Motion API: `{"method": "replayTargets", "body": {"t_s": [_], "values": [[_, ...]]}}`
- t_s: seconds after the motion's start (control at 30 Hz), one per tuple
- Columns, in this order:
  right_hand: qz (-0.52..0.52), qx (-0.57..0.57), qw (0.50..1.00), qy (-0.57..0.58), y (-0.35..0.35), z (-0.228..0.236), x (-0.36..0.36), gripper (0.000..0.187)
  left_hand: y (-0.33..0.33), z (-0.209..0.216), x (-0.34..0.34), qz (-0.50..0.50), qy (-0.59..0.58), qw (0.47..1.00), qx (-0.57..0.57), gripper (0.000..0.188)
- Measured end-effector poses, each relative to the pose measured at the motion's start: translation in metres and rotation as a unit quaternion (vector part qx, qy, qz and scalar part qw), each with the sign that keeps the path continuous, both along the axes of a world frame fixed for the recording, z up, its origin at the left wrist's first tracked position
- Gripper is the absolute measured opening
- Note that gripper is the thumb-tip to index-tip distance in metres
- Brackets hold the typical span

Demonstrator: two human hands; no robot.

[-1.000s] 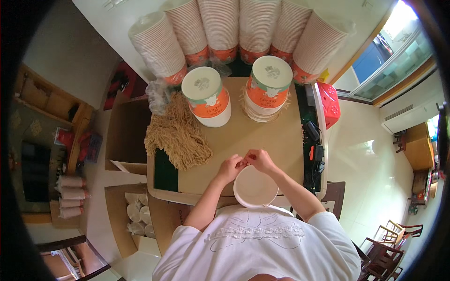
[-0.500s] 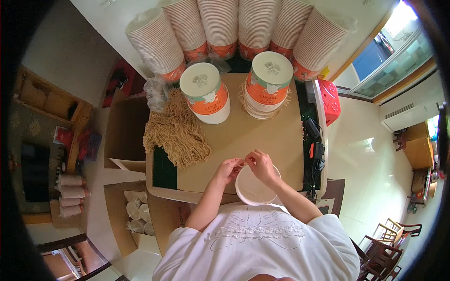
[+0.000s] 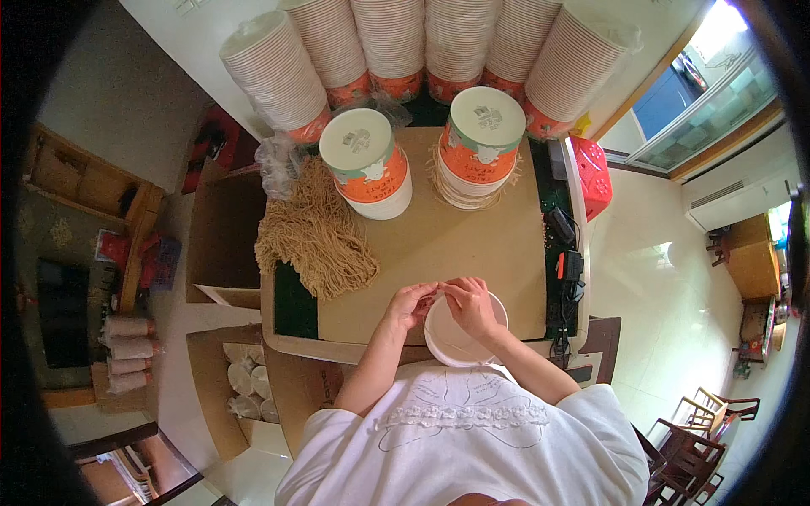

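Left hand (image 3: 411, 305), right hand (image 3: 470, 305): fingertips meeting, grip cannot be told. White bucket (image 3: 451, 341): just beside them, bodyward. Apparent step: fine fingerwork near its rim. Next move: calls for bucket steadiness.

just 1 round white paper bucket (image 3: 456, 344), open mouth facing up so you can see the pale inside, right at the tabletop (image 3: 300, 344)'s near edge

At the table's (image 3: 295, 344) near edge, the right hand (image 3: 471, 305) hides part of the white tub (image 3: 454, 344); anything between its fingertips and the left hand's (image 3: 412, 305) is too small to tell. Beyond the far edge, the middle cup stacks (image 3: 388, 42) run out of view.
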State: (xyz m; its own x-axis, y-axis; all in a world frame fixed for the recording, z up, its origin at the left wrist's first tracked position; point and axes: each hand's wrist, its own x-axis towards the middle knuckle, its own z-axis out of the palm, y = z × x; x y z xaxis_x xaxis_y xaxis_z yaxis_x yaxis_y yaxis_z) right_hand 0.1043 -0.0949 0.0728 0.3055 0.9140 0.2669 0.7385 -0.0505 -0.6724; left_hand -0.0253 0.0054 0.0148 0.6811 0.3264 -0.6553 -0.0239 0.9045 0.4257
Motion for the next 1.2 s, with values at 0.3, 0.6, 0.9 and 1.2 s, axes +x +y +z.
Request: {"method": "replayTargets", "body": {"t_s": [0.3,0.6,0.9,1.2], "values": [[-0.004,-0.126,0.975,0.183,0.017,0.002,0.017,0.013,-0.001,0.014,0.001,-0.028,0.041,0.994,0.095,0.01],[-0.005,-0.183,0.964,0.192,0.025,-0.01,0.022,0.013,-0.003,0.019,0.006,-0.013,0.087,0.979,0.184,0.012],[-0.005,-0.176,0.968,0.177,0.026,-0.011,0.019,0.013,-0.01,0.004,0.007,-0.012,0.135,0.911,0.389,0.012],[-0.008,-0.189,0.971,0.148,0.025,-0.016,0.019,0.014,-0.015,0.017,0.011,-0.049,0.224,0.785,0.575,0.008]]}}
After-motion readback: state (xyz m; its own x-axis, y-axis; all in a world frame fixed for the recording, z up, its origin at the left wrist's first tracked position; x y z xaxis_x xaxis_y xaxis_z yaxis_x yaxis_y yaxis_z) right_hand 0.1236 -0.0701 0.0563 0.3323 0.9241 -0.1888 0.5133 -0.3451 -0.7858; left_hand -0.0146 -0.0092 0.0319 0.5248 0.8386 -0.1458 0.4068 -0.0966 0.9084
